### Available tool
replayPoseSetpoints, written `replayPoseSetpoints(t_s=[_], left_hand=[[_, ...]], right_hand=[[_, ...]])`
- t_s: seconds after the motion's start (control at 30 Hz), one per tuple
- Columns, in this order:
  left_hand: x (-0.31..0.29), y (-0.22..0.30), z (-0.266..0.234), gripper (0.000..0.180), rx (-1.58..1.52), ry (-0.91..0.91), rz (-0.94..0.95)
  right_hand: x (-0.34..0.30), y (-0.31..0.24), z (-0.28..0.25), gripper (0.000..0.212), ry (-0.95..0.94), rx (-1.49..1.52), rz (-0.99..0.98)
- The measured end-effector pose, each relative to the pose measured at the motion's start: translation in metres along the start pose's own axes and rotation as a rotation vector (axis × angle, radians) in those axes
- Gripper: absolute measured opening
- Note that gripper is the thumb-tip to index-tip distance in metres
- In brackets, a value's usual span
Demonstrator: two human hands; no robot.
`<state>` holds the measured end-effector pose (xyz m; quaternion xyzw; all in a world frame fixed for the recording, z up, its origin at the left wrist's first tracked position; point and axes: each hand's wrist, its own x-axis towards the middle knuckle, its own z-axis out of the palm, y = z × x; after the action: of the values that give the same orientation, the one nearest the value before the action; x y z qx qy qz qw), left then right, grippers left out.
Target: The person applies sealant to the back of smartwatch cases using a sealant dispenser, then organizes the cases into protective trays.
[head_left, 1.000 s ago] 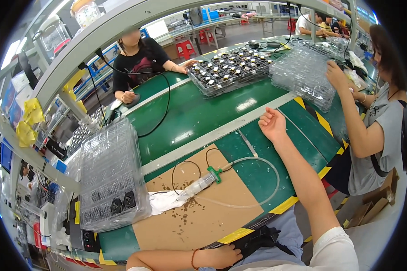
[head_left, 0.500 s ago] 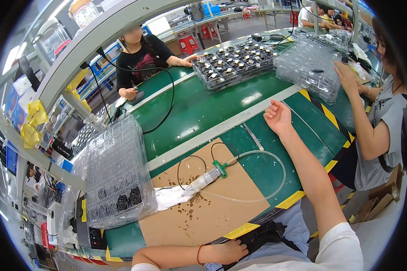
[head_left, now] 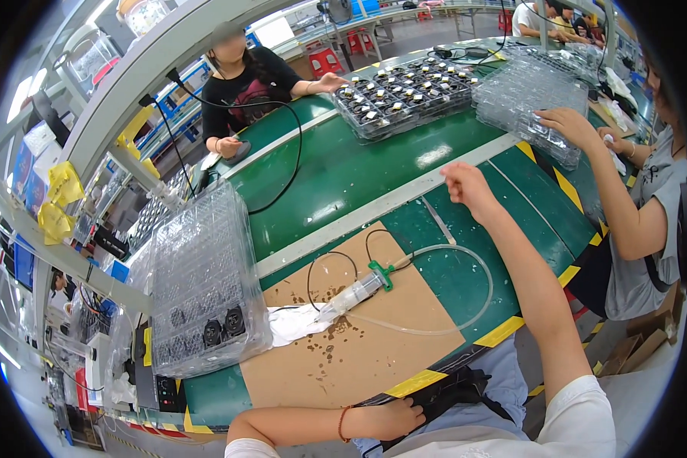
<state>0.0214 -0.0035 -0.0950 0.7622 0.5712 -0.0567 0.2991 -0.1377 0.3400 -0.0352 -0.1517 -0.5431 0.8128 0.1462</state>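
Observation:
My right hand is raised over the green table near the pale dividing strip, its fingers loosely curled and nothing seen in them. Close below it lie white-handled tweezers. My left hand rests on my lap against a black cloth-like item, fingers lying over it and holding nothing visible. On a brown cardboard sheet between my arms lies a clear syringe barrel with a green cap and a looped clear tube. Its tip end lies on a white tissue, beside brownish spots.
Stacked clear plastic trays with a few black parts stand at left. Across the green belt, a person touches a tray of black parts. A co-worker at right reaches toward more clear trays. A black cable hangs at left.
My right hand has turned and its fingers have curled in. The co-worker's hand at right has moved left over the clear trays. The whole view has shifted slightly; my left hand stays on my lap.

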Motion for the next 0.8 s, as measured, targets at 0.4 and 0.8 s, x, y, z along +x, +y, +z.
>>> replayPoseSetpoints(t_s=[0.4,0.8], left_hand=[[0.002,0.001,0.008,0.031,0.065,0.064,0.034],[0.001,0.002,0.010,0.033,0.124,0.111,0.036]], right_hand=[[-0.047,0.007,0.030,0.023,-0.068,-1.538,-0.414],[-0.042,0.004,0.036,0.015,0.090,-1.274,-0.621]])
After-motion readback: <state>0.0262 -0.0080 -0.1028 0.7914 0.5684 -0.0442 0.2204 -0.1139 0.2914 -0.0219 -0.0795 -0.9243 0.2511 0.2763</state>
